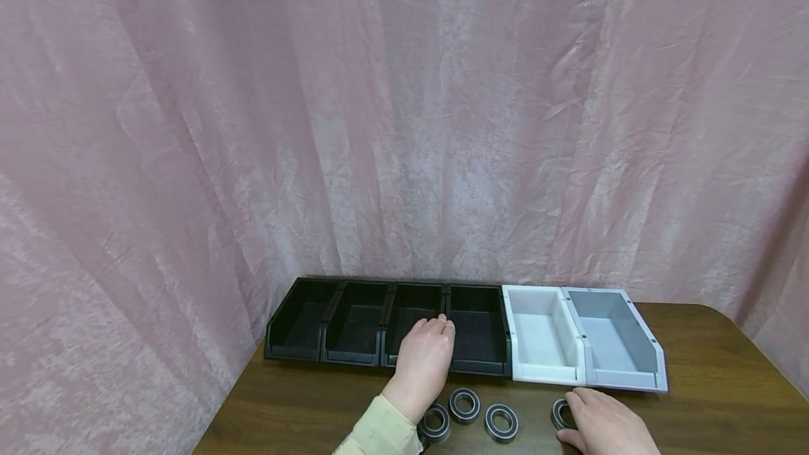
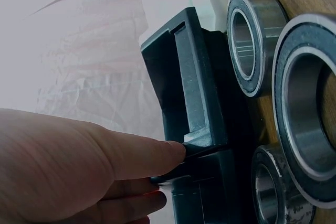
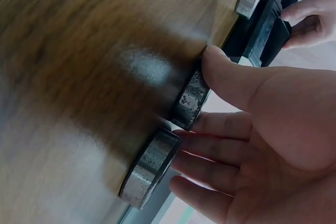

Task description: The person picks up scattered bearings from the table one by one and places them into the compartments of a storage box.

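Note:
My left hand (image 1: 425, 353) reaches over the row of black bins (image 1: 477, 328), at the join between the two right-hand ones. In the left wrist view its thumb (image 2: 168, 153) and index finger pinch the bin rim (image 2: 202, 140) there; the other fingers curl loosely behind. At the right, my right hand (image 1: 609, 421) holds a ball bearing (image 1: 560, 414) standing low over the wooden table, between thumb and index finger. Beside it, a second bearing (image 3: 149, 169) sits at the other fingertips in the right wrist view, hidden under the hand from above.
Three more bearings lie between the hands: one by the left sleeve (image 1: 435, 423), one behind it (image 1: 464, 405) and another to the right (image 1: 501, 423). A white bin (image 1: 580, 364) and a grey bin (image 1: 657, 371) continue the row. Behind hangs a pink curtain (image 1: 404, 125).

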